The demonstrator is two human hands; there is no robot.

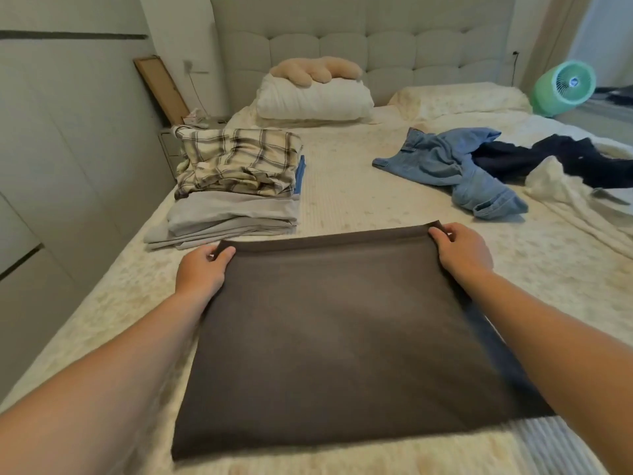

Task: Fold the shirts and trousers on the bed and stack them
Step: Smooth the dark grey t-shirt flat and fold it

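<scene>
Brown garment (335,334): flat at the bed's (342,186) near edge. We pinch its far corners, left hand (202,272) and right hand (462,252), to keep the fold square. Folded stack (236,186): left edge, just beyond. Jeans (452,169) and dark clothing (548,159): right side, unfolded. Pillow (315,97): head end. Nothing obstructs.
</scene>
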